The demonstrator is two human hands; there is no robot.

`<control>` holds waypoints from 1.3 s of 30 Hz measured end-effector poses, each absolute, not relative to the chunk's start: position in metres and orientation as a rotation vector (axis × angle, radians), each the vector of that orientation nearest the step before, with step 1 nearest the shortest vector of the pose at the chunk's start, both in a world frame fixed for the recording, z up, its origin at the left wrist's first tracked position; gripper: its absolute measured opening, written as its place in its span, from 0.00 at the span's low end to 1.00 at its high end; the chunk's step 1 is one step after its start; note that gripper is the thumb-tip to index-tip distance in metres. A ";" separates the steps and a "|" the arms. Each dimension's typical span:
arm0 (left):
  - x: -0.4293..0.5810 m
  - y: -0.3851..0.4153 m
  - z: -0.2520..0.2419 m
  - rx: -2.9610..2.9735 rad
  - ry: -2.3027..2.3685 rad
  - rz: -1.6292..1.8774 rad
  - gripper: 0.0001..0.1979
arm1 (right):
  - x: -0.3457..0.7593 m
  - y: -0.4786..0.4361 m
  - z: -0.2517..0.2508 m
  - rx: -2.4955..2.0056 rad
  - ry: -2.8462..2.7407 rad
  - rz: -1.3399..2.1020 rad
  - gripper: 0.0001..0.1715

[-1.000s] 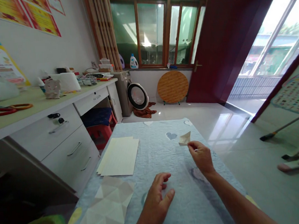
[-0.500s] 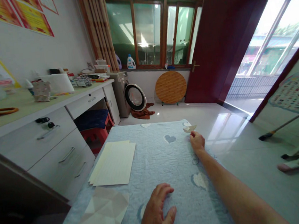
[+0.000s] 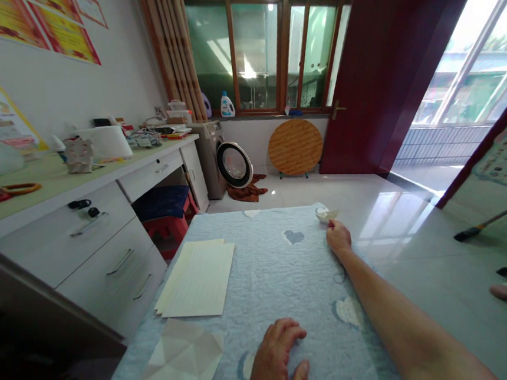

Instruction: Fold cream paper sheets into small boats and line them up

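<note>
Hands: two, one left hand [image 3: 277, 359] and one right hand [image 3: 340, 238]. Folded paper [image 3: 327, 215]: one piece, at the right fingertips. Creased sheet [image 3: 173, 362]: one, to the left of the left fingers. Paper stack [image 3: 199, 280]: one, ahead and left of the left fingers; at least two sheets show, exact number not readable. Table [image 3: 273, 271]: one, beneath both hands' fingers. Scissors [image 3: 7, 194]: one pair, far left of all fingers. Drawers [image 3: 105, 274]: four, left of all fingers. Stool [image 3: 164, 206]: one, washing machine [image 3: 209, 158]: one, bottles [image 3: 227, 105]: two, all beyond and left of the right fingers.
</note>
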State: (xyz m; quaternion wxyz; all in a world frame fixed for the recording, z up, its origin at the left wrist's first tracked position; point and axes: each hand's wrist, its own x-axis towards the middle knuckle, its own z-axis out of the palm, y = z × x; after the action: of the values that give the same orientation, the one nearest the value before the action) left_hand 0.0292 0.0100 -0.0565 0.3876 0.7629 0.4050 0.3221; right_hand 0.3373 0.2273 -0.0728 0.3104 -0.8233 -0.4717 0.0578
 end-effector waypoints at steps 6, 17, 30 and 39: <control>0.031 0.015 -0.058 1.992 0.973 0.839 0.22 | 0.340 0.232 -0.073 -2.173 -1.271 0.167 0.17; 0.028 0.026 -0.086 2.037 0.944 0.808 0.23 | 0.347 0.257 -0.061 -2.219 -1.286 0.160 0.18; 0.022 0.036 -0.110 2.107 0.865 0.679 0.17 | 0.342 0.265 -0.067 -2.336 -1.310 0.107 0.20; 0.025 0.030 -0.091 2.073 0.915 0.715 0.22 | 0.341 0.263 -0.065 -2.342 -1.315 0.100 0.19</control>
State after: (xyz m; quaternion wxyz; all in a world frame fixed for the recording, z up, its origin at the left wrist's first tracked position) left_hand 0.0246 0.0297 -0.0915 0.3736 0.8092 0.3574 0.2791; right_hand 0.3411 0.2627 -0.0653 0.2249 -0.8490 -0.4768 0.0364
